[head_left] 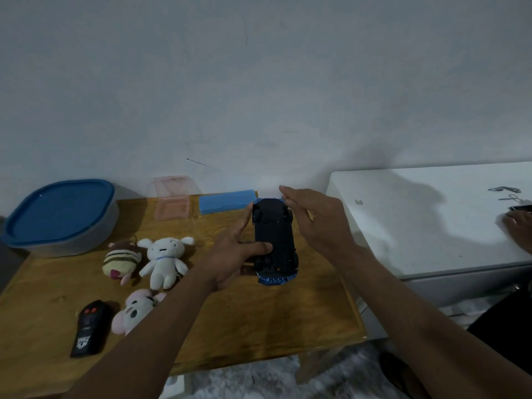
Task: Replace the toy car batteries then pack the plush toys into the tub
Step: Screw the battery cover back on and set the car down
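Note:
A blue toy car (274,240) is held upside down above the wooden table (259,326), its black underside facing me. My left hand (234,256) grips its left side, thumb across the underside. My right hand (315,223) hovers at the car's far right end, fingers apart, fingertips touching or just off it. Three plush toys lie to the left: a striped brown one (122,259), a white one (165,259) and a pink-and-white one (135,311), partly hidden by my left forearm. The grey tub with a blue lid (60,216) stands shut at the far left.
A black remote control (89,328) lies near the table's front left. A clear pink box (172,201) and a blue box (227,201) stand by the wall. To the right is a white surface (417,220) with another person's hand (519,228) and small metal tools (505,189).

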